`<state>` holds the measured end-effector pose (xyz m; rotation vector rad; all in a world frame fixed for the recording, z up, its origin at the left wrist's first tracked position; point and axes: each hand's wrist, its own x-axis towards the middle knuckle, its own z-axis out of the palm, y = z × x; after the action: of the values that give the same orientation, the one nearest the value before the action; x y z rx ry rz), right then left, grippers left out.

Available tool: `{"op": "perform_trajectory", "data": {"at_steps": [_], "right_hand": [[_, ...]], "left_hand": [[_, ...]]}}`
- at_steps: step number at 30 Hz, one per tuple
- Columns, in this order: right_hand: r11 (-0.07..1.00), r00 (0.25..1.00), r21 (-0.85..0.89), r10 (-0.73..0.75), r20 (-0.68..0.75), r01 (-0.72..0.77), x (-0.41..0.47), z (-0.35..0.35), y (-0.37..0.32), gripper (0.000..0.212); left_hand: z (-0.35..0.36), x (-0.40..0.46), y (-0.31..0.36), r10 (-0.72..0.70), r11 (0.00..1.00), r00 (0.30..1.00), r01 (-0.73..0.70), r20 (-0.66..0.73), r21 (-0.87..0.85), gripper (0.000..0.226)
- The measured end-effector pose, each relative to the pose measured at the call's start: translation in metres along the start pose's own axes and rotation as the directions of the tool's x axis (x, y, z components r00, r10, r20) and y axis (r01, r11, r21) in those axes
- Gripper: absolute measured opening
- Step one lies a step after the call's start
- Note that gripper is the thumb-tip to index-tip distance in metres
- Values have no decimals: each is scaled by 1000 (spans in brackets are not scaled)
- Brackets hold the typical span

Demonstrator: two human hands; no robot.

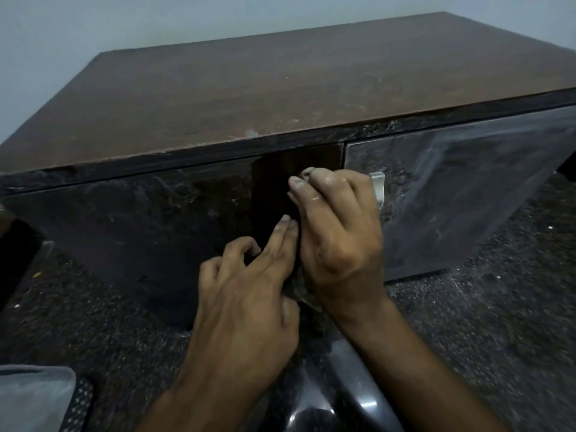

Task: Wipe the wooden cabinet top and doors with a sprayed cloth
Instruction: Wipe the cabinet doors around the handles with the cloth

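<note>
Cloth [304,288] bunched between both hands before left cabinet door [156,219], below top's front edge. Right hand [336,232] pinches cloth; left hand [249,291] fingers spread, adjusting fold. Advice: flatten pad, wipe overlapping strokes.

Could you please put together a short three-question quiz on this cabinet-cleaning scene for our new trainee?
1. True or false: the cabinet top has objects standing on it.
2. Which door carries the visible metal handle: A left door, B right door?
3. Fill in: the cloth is bunched in the ____ hand.

Key:
1. False; it is bare.
2. B.
3. Right hand; the left hand reaches in beside it.
</note>
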<state>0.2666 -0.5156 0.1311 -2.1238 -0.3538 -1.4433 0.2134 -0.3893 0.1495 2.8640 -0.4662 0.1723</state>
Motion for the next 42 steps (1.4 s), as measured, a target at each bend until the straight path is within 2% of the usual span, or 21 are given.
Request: {"op": "perform_trajectory", "data": {"at_steps": [2,4,5,7,9,11,16,19,21,25,28,32,34,37,40,42], "right_hand": [[988,987,65,143,-71,-138,-9,-5,3,13],[906,912,184,402,-86,-382,-25,-8,-6,13],[823,843,256,535,-51,-507,-32,-9,-13,15],[588,653,387,756,50,-710,-40,-8,-26,19],[348,455,473,881,131,-810,-39,-6,-32,20],[226,350,494,921,174,-840,-35,-3,-35,18],[87,239,485,936,260,-870,-30,-7,-34,15],[-132,86,572,937,338,-809,-27,-7,-33,14],[-241,24,594,915,403,-767,-25,-6,-38,15],[-389,-44,630,871,490,-672,-20,-13,-28,16],[-394,-62,655,881,469,-644,-21,-10,-26,17],[-449,-73,596,834,547,-665,-23,-5,-37,14],[-447,-65,606,835,546,-658,-23,-7,-32,12],[-402,-30,607,848,528,-686,-23,-8,-33,11],[-380,22,487,771,637,-787,-28,-18,-45,9],[-332,49,462,768,638,-822,-32,-33,-39,8]], "left_hand": [[-2,0,0,-11,1000,1000,11,11,11,85],[-3,-2,1,-5,1000,1000,5,9,6,86],[-4,-3,0,1,1000,1000,-1,-3,3,86],[-3,-4,-3,8,1000,1000,-8,-21,2,86],[-3,-4,-4,13,1000,1000,-12,-15,8,87],[-3,-4,-4,12,1000,1000,-12,7,5,89],[-1,-3,-4,-7,1000,1000,7,9,27,88],[0,-2,-3,-20,998,1000,19,19,54,87],[0,-2,-4,-30,998,999,28,22,58,87],[0,-2,-4,-32,998,999,31,30,50,87],[1,-2,-5,-31,998,999,30,21,51,86],[3,-1,-2,-48,998,999,48,7,35,87],[5,0,0,-41,999,999,41,-14,14,86],[3,1,3,-71,991,993,59,-97,-118,80],[-5,1,12,-160,952,961,89,-226,-292,72],[-11,2,22,-235,903,925,94,-298,-419,66]]}}
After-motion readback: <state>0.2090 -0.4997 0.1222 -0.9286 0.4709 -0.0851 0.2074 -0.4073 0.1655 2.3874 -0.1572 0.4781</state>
